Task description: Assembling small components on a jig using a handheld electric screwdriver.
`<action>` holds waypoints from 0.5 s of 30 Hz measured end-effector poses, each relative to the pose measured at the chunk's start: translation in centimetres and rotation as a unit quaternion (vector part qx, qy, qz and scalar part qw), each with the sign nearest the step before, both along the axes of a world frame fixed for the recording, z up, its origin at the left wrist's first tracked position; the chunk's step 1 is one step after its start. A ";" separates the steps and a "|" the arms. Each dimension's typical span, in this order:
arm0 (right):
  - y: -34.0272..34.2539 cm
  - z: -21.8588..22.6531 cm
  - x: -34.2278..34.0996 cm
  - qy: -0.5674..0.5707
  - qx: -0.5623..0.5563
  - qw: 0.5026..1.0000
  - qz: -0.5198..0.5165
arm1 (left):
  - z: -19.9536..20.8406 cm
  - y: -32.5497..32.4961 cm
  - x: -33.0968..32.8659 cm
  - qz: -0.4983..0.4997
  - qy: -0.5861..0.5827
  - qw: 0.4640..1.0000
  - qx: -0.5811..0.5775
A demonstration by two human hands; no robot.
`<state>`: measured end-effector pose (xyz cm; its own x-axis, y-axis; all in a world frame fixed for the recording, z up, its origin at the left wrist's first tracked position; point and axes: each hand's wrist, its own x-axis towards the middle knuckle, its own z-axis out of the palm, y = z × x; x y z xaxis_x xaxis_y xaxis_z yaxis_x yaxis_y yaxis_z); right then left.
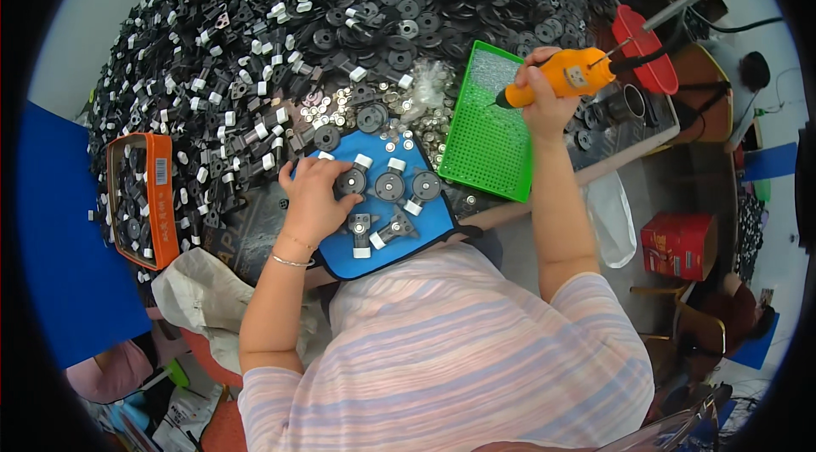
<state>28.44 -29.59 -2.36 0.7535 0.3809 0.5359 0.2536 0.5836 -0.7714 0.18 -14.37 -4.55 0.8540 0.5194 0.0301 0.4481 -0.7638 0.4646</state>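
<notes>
Nearest us, our striped shirt (pixel 450 350) fills the lower view. Beyond it the great heap of black plastic parts (pixel 280 35) covers the table, the largest thing here. Then the green perforated tray (pixel 489 133), then the blue mat (pixel 395 231) at the table's near edge. On the mat lie several black round assemblies with white ends (pixel 391 187).

Left hand (pixel 313 201): fingers curled, pressing down on the leftmost assembly (pixel 350 182), steadying it. Right hand (pixel 544 103): wrapped tight around the orange electric screwdriver (pixel 561 78), raised over the tray, tip pointing left.

We judge the step as picking up a screw from the tray. Next move calls for bringing the tip across to the held assembly, square to its hole.

An orange box of parts (pixel 140 197) sits far left.
</notes>
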 end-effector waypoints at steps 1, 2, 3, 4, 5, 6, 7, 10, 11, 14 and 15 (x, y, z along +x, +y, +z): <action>0.2 0.1 -0.2 -0.006 -0.009 1.000 -0.002 | 0.2 -0.1 0.0 -0.001 0.004 1.000 0.004; 0.3 0.1 -0.1 -0.013 -0.019 1.000 -0.002 | 0.2 -0.1 0.1 0.000 0.005 1.000 0.005; 0.4 0.0 0.0 -0.015 -0.026 1.000 -0.002 | 0.2 -0.2 0.1 0.000 0.006 1.000 0.013; 0.4 0.0 0.0 -0.013 -0.025 1.000 -0.001 | 0.1 -0.2 0.1 0.002 0.007 1.000 0.021; 0.4 0.1 0.0 -0.017 -0.030 0.999 -0.002 | 0.1 -0.3 0.1 0.004 0.009 1.000 0.022; 0.5 0.2 0.0 -0.021 -0.035 0.999 -0.002 | 0.1 -0.3 0.0 0.005 0.011 1.000 0.022; 0.5 0.2 0.0 -0.019 -0.034 0.999 0.001 | 0.1 -0.4 0.0 0.006 0.013 1.000 0.022; 0.4 0.0 0.1 -0.006 -0.037 0.999 0.010 | 0.6 -0.3 -0.1 0.000 0.016 1.000 0.012; 0.3 -0.1 0.1 0.003 -0.032 0.999 0.008 | 0.8 0.0 -0.1 -0.004 0.006 1.000 0.008; 0.2 -0.2 0.7 0.006 -0.024 0.999 0.025 | 1.2 1.3 -0.1 0.025 -0.022 0.999 0.019; 0.4 -0.1 0.6 0.008 -0.009 0.999 0.030 | 0.9 1.8 -0.1 0.039 -0.030 0.997 0.054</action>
<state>29.08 -29.17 -2.48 0.7374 0.4354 0.5163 0.2056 0.5835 -0.7857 0.05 -12.54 -3.68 0.8056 0.5757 0.1398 0.4825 -0.7746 0.4089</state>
